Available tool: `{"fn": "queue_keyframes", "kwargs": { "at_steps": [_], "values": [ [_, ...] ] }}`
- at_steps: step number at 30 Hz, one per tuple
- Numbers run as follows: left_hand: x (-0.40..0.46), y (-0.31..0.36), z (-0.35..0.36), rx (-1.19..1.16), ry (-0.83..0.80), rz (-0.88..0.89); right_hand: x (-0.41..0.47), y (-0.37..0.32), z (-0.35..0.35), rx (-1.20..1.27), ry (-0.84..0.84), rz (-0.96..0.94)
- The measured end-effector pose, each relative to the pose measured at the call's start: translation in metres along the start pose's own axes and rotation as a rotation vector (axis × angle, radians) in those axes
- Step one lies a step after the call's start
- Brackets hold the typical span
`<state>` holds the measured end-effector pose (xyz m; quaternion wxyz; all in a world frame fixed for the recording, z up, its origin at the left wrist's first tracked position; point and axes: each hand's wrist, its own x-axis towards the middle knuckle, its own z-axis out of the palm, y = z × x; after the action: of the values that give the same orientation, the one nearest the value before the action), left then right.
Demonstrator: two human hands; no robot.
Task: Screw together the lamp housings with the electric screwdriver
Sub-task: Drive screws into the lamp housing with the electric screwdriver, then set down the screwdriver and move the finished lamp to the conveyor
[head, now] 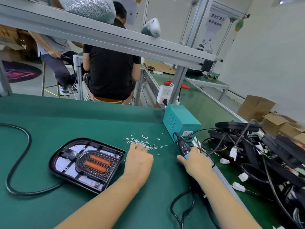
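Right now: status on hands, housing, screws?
Left hand at the screw pile. Right hand grips screwdriver. Lamp housing untouched. Nothing in the way.

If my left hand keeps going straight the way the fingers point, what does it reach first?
The left hand points away from you, fingertips already at the near edge of the loose screws on the green mat. It would meet those first, then bare mat beyond.

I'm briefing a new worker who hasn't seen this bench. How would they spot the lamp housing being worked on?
Start at the green bench mat. Left of the loose pile of screws lies the lamp housing, flat, with a black cable looping from it. Unlike the black housings heaped off the right edge, it lies alone and shows two orange oblong strips.
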<state>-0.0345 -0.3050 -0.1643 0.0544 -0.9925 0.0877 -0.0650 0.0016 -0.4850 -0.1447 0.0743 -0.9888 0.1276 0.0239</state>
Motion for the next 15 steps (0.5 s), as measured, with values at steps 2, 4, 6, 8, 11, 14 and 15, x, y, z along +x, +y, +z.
{"fn": "queue_keyframes", "kwargs": {
  "at_steps": [2, 4, 6, 8, 11, 14, 15],
  "values": [
    [0.0, -0.002, 0.001, -0.021, 0.031, -0.009, 0.006, -0.004, -0.001, -0.088, 0.011, 0.03],
    [-0.003, -0.002, 0.004, -0.048, 0.087, 0.039, 0.009, -0.006, -0.001, -0.115, 0.012, 0.021],
    [-0.007, -0.001, 0.012, -0.055, 0.117, 0.168, 0.009, -0.006, 0.001, -0.141, 0.045, -0.01],
    [-0.013, -0.001, 0.016, -0.032, 0.077, 0.262, 0.006, -0.005, 0.002, -0.199, 0.082, -0.045],
    [-0.016, -0.002, 0.016, 0.004, 0.006, 0.233, 0.0, -0.003, 0.006, -0.263, 0.088, -0.094],
    [-0.019, -0.003, 0.012, 0.026, -0.01, 0.214, -0.004, -0.005, 0.007, -0.248, 0.06, -0.111],
    [-0.019, -0.004, 0.011, 0.03, -0.016, 0.212, -0.005, -0.007, 0.006, -0.253, 0.055, -0.113]
  ]
}}
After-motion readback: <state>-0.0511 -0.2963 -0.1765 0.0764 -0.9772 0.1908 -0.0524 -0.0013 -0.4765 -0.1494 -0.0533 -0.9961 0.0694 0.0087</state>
